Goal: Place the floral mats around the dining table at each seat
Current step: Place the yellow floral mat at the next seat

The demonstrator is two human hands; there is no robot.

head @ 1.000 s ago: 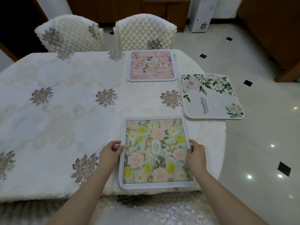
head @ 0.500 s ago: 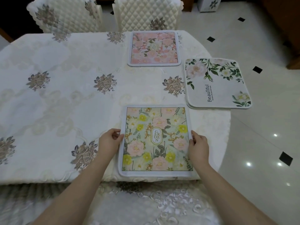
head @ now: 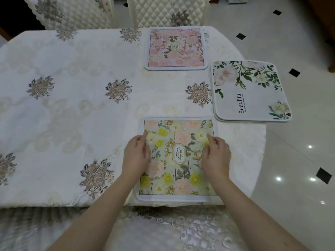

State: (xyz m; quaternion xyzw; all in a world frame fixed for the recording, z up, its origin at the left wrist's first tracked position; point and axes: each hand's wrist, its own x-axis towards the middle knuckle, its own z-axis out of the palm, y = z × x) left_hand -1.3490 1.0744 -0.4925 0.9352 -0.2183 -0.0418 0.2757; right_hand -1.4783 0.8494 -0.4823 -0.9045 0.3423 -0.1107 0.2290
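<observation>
A green and yellow "Garden" floral mat (head: 178, 134) lies flat at the table's near edge. My left hand (head: 136, 154) rests on its left part with fingers relaxed. My right hand (head: 215, 156) lies on its right part, fingers loosely bent over the surface. A pink floral mat (head: 176, 47) sits at the far side, in front of a chair. At the right end of the table a stack of white "Beautiful" mats (head: 250, 91) with green leaves overhangs the edge.
The table (head: 72, 105) wears a cream cloth with embroidered flowers. Two quilted white chairs (head: 163, 11) stand at the far side. A lace-covered seat (head: 163, 229) is right below me. Glossy tiled floor (head: 299, 160) lies to the right.
Both hands have moved from the mat's side edges inward onto its printed surface. The camera has tilted down and closer.
</observation>
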